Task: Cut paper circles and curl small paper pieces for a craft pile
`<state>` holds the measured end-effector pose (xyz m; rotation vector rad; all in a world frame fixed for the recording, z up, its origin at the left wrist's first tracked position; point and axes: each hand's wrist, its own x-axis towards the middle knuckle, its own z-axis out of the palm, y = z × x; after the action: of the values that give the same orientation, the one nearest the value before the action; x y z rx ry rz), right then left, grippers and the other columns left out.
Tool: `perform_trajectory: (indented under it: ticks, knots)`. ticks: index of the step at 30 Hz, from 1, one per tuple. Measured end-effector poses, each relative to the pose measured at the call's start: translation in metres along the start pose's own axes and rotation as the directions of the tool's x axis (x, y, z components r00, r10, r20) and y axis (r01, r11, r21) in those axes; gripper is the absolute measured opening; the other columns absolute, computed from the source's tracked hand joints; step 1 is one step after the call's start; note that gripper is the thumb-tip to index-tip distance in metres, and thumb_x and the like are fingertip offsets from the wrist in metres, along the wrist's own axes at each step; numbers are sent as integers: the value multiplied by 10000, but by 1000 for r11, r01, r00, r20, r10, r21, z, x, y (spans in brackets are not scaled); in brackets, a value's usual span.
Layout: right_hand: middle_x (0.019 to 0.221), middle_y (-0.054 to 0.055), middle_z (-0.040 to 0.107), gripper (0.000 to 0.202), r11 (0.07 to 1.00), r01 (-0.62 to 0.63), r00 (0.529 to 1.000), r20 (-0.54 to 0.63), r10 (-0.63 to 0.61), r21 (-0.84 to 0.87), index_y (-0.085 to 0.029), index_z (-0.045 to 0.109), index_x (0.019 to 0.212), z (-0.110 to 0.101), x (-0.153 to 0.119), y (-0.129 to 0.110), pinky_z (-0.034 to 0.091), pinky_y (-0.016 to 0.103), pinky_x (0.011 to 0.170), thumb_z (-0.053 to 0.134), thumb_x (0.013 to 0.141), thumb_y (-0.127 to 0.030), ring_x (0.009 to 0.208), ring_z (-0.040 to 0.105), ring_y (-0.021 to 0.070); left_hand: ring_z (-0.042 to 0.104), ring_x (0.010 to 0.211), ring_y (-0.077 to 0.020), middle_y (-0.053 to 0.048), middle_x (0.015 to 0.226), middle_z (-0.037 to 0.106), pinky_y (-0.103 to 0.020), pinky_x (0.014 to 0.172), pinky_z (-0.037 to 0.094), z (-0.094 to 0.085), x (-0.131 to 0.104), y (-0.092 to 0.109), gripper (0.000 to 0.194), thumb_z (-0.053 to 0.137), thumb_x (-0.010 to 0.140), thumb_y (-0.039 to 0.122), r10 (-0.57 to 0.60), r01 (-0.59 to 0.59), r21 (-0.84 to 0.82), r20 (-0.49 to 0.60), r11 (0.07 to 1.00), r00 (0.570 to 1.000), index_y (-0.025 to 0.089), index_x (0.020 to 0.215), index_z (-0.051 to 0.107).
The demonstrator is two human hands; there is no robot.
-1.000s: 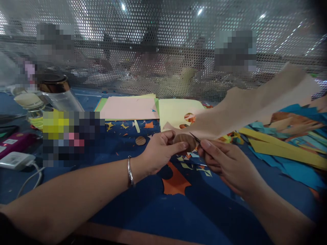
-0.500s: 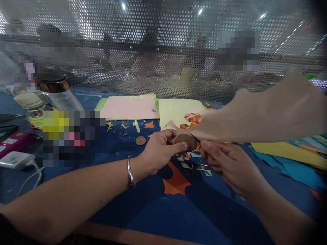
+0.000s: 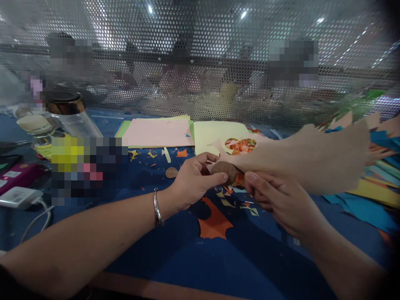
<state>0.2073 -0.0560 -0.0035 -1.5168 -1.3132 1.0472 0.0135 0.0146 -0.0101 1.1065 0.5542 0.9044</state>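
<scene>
My left hand (image 3: 193,183) is closed, pinching a round wood-coloured disc (image 3: 229,171) against a large sheet of beige paper (image 3: 312,156). The thumb lies over the front of the disc. My right hand (image 3: 278,193) is closed around a small tool, of which only a thin dark blade (image 3: 239,168) shows, touching or very near the disc's right edge. Its handle is hidden in the fingers. Orange scraps appear through a rounded hole in the beige paper. An orange paper offcut (image 3: 216,223) with a scalloped edge lies below my hands.
A second round disc (image 3: 171,172) lies left of my hands. Behind are stacked pink sheets (image 3: 158,132) and a pale yellow sheet (image 3: 208,135). Bottles (image 3: 75,118), a white charger (image 3: 20,196) and its cable stand left. Blue paper (image 3: 362,208) lies right. A perforated metal screen (image 3: 200,83) rises behind.
The beige paper's right side has swung down and inward, uncovering coloured paper behind it. More of its hole shows. Both hands stay almost in place, and less of the blade shows.
</scene>
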Motion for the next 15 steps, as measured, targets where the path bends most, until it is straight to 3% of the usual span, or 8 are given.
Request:
perform_trajectory:
  ticks: [7,12,15]
  knots:
    - [513,-79,214,605,1000,23,1000,9,-23,-11,-201,562,633,-2,0,-1,130,233,414,627,816,-774,464,161,75,640,693,-104,-4,818,712,-285,742,492,-3,1,-1,438,889,672,323,24,-25,7,50,1000,998,180,970,602]
    - [525,-73,238,580,999,37,999,-2,-37,-23,-195,574,642,-3,0,1,147,228,421,626,848,-735,477,173,76,641,663,-116,25,732,682,-256,642,445,-2,-1,1,570,900,675,333,30,-31,23,65,999,997,215,1099,537]
    - [526,-74,240,564,999,31,1000,-2,-31,-8,-201,568,659,-4,0,3,148,230,422,626,851,-729,474,179,77,647,672,-110,19,751,692,-249,659,452,-1,-1,3,613,907,671,309,41,-40,-11,74,999,996,215,1117,497]
